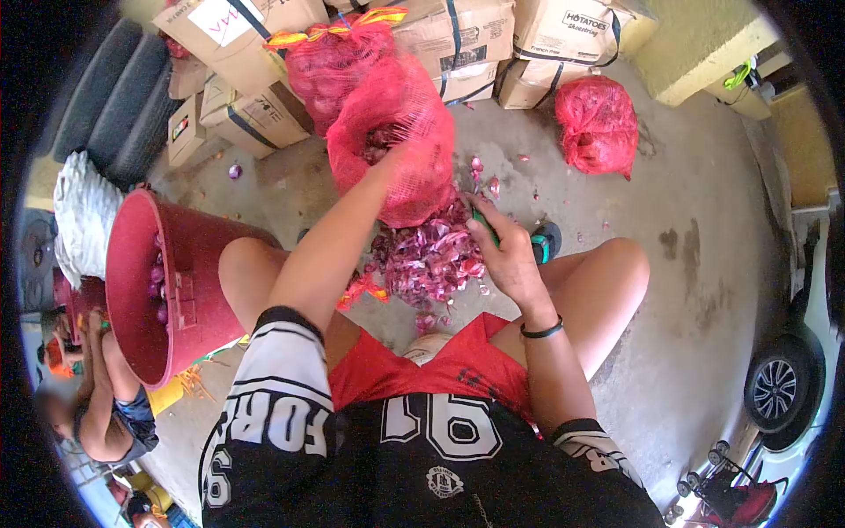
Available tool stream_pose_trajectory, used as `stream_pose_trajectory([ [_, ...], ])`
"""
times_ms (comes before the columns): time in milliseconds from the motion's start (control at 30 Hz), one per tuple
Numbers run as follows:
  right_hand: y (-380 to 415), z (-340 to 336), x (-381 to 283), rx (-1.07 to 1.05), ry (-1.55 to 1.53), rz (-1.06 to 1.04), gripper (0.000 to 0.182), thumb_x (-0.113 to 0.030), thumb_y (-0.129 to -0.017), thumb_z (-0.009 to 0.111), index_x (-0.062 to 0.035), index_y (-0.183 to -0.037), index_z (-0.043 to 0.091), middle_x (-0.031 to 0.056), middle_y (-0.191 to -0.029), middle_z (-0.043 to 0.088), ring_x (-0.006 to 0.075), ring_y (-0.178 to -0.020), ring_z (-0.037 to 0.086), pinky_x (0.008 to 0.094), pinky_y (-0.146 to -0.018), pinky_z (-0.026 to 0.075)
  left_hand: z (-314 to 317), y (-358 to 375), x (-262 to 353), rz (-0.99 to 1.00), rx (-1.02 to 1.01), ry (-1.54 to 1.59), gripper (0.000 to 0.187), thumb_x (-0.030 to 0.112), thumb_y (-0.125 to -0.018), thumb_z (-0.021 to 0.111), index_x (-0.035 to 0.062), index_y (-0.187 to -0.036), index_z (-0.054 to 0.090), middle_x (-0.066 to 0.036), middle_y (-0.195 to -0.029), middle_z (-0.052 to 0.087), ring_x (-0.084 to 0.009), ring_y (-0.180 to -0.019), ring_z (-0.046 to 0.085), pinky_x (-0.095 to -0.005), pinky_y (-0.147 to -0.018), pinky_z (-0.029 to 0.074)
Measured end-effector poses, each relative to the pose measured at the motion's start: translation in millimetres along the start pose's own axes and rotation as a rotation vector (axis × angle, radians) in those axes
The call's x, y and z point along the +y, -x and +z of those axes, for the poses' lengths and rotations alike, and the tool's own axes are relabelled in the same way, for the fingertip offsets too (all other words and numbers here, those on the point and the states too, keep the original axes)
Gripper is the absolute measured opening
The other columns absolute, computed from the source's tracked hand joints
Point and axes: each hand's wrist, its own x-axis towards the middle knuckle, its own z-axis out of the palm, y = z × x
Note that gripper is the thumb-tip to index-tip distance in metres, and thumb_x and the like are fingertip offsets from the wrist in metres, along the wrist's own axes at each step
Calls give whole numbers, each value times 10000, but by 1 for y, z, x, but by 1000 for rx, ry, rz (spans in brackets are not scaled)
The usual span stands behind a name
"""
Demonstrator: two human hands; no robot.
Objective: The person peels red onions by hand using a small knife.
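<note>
My left hand (392, 158) reaches into the mouth of a red mesh sack (400, 114) of onions and is mostly hidden inside the netting. My right hand (502, 246) hovers over a heap of purple onion peels (427, 255) on the concrete floor between my knees, closed on a small green-handled tool (484, 224), probably a knife. I sit low, with a black band on my right wrist.
A red bucket (141, 290) holding several peeled onions stands at my left. Another red mesh sack (598, 123) lies farther right. Cardboard boxes (458, 35) line the back. Another person (97, 405) crouches at the lower left. A car wheel (779, 387) is at the right.
</note>
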Motion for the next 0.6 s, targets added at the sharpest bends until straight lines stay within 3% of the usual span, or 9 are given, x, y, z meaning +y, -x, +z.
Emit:
stream_pose_trajectory([
  [33,0,1,3,10,1,-6,400,-187,-944,590,1,-1294,546,255,-1204,608,358,-1136,598,388,-958,465,-13,12,7,-8,56,270,543,-5,-723,715,29,-1234,536,-120,-1142,628,-242,-1069,593,-359,-945,468],
  [100,0,2,5,16,-21,-41,401,-175,-950,577,0,-1308,536,253,-1212,605,350,-1143,596,382,-963,459,-46,50,37,44,193,189,577,-19,-713,737,24,-1245,517,-99,-1162,617,-219,-1077,580,-349,-962,458],
  [133,1,3,5,11,-44,-72,402,-168,-952,571,-1,-1316,530,251,-1212,605,345,-1141,597,379,-964,456,-64,72,60,77,320,-43,628,-31,-701,756,28,-1268,495,-76,-1196,594,-194,-1100,557,-338,-992,440],
  [233,-3,12,-4,-55,-90,-152,412,-142,-954,557,-5,-1340,511,236,-1197,612,320,-1113,605,364,-968,447,-83,126,106,165,429,201,648,77,-729,810,10,-1288,487,-78,-1253,552,-188,-1131,543,-342,-1012,428],
  [300,-4,21,-9,-60,-87,-231,415,-137,-951,559,-7,-1342,511,232,-1182,618,318,-1094,611,361,-966,447,-75,157,120,123,482,363,704,54,-700,827,22,-1302,462,-79,-1253,544,-194,-1146,538,-348,-1012,432],
  [467,3,35,-21,-106,-210,-250,460,-141,-949,559,17,-1372,470,238,-1165,618,269,-1064,627,344,-934,458,-34,189,126,114,459,1000,731,-6,-680,827,47,-1306,455,-77,-1251,535,-177,-1158,534,-328,-1006,449],
  [567,9,35,-34,-171,-252,-98,504,-140,-947,561,13,-1406,422,231,-1148,621,268,-1031,636,343,-920,463,-24,190,126,69,426,1140,762,-79,-656,796,35,-1325,448,-73,-1263,540,-182,-1154,543,-335,-999,469],
  [600,8,37,-34,-144,-236,-138,520,-139,-945,563,13,-1416,405,230,-1138,625,269,-1017,640,347,-912,466,-23,191,127,63,412,1105,763,-85,-655,792,35,-1326,449,-74,-1258,541,-183,-1154,544,-336,-995,473],
])
